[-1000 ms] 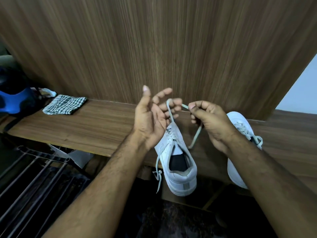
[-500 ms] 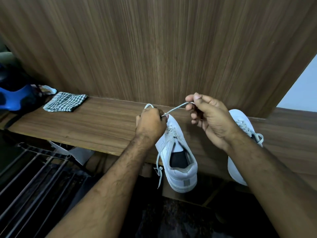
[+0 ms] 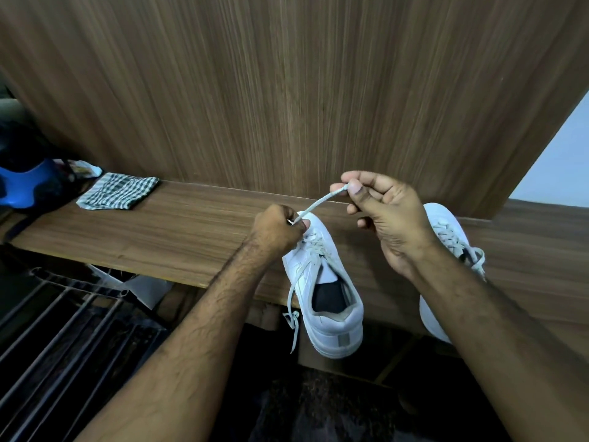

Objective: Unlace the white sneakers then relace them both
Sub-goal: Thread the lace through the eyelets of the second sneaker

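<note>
A white sneaker [image 3: 325, 301] lies on the wooden shelf [image 3: 178, 237] with its heel over the front edge. Its pale lace [image 3: 314, 205] runs taut from the toe area up to the right. My left hand [image 3: 275, 229] is curled at the sneaker's toe end and pinches the lace low down. My right hand [image 3: 382, 205] pinches the lace's tip between thumb and forefinger, raised above the shelf. The lace's other end [image 3: 294, 323] dangles off the sneaker's left side. A second white sneaker [image 3: 446, 231], laced, sits to the right, partly hidden by my right forearm.
A folded checked cloth [image 3: 119, 191] lies on the shelf at the left, beside a blue and black object [image 3: 25, 183]. A wooden panel [image 3: 287, 90] rises behind the shelf. A metal rack [image 3: 63, 330] stands below at the left.
My left hand has turned over from open-palmed and closed on the lace at the sneaker's toe. My right hand has lifted the lace end up and right, drawing it taut.
</note>
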`<state>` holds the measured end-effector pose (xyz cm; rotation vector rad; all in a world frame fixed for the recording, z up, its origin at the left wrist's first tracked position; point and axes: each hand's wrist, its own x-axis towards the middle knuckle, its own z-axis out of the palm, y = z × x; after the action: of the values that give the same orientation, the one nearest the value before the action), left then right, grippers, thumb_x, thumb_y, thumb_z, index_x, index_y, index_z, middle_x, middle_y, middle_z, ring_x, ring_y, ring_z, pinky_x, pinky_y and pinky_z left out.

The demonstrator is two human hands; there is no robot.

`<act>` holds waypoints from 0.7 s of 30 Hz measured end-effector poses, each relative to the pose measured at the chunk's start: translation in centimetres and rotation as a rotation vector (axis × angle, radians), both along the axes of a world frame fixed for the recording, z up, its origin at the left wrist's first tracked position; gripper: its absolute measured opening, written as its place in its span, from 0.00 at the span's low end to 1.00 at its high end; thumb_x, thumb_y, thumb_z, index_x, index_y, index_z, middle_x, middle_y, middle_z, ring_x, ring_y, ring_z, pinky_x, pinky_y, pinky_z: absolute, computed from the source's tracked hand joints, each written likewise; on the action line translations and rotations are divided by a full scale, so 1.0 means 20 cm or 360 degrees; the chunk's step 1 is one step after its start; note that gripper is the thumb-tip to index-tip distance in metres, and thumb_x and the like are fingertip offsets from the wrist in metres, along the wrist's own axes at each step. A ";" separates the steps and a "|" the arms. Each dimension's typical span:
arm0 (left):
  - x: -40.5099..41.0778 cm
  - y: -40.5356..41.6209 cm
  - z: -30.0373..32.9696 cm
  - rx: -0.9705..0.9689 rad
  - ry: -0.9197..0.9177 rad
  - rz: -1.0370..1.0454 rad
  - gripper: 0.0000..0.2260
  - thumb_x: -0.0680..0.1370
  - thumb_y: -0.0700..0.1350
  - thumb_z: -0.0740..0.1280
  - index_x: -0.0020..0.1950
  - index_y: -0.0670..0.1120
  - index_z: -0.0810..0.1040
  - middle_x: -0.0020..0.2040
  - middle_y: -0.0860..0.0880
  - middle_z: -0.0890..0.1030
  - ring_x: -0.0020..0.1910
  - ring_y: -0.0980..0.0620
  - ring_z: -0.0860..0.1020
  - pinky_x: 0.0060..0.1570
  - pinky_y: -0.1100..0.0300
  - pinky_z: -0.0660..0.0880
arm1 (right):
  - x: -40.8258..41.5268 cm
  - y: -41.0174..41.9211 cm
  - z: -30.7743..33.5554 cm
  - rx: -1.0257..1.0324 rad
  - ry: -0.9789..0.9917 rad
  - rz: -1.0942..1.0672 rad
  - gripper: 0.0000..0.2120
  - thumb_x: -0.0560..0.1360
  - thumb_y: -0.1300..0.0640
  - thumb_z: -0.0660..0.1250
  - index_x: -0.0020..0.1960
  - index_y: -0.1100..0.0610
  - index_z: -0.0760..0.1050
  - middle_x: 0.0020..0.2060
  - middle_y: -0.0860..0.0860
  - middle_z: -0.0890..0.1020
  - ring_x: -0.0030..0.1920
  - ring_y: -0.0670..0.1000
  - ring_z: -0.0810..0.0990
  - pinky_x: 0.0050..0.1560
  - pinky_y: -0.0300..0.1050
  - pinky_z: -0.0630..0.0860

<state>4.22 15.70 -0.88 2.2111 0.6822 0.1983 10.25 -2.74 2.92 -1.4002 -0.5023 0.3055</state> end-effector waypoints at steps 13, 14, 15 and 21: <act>-0.02 -0.06 0.07 -0.0122 -0.0258 -0.0252 0.25 0.82 0.67 0.53 0.73 0.57 0.73 0.62 0.50 0.83 0.63 0.51 0.80 0.69 0.45 0.72 | 0.03 -0.04 -0.04 -0.0814 -0.1023 0.0213 0.05 0.76 0.56 0.73 0.43 0.48 0.80 0.42 0.44 0.82 0.47 0.48 0.79 0.51 0.46 0.75; -0.02 -0.05 0.06 -0.0077 -0.0193 -0.0193 0.31 0.80 0.72 0.48 0.76 0.59 0.70 0.69 0.49 0.79 0.71 0.49 0.74 0.73 0.41 0.66 | 0.02 -0.04 -0.03 -0.0812 -0.0918 0.0462 0.05 0.77 0.55 0.72 0.43 0.49 0.80 0.39 0.47 0.83 0.43 0.49 0.82 0.49 0.48 0.77; -0.01 -0.04 0.05 -0.0036 -0.0124 -0.0121 0.36 0.76 0.75 0.44 0.77 0.60 0.68 0.74 0.48 0.74 0.76 0.46 0.68 0.75 0.38 0.62 | 0.00 -0.04 -0.03 -0.0873 -0.0905 0.0616 0.04 0.77 0.53 0.72 0.44 0.49 0.80 0.37 0.47 0.83 0.40 0.49 0.82 0.46 0.48 0.78; -0.06 -0.03 0.06 0.0045 0.0057 -0.0157 0.13 0.79 0.52 0.72 0.62 0.52 0.78 0.54 0.47 0.75 0.53 0.47 0.77 0.54 0.52 0.76 | -0.01 -0.02 -0.06 -0.1313 -0.1120 0.0585 0.06 0.77 0.50 0.72 0.43 0.50 0.83 0.31 0.43 0.82 0.34 0.41 0.78 0.37 0.34 0.70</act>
<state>3.11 15.12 0.32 2.2742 0.5912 0.1190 10.04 -3.14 1.78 -2.2276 -1.3239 0.3249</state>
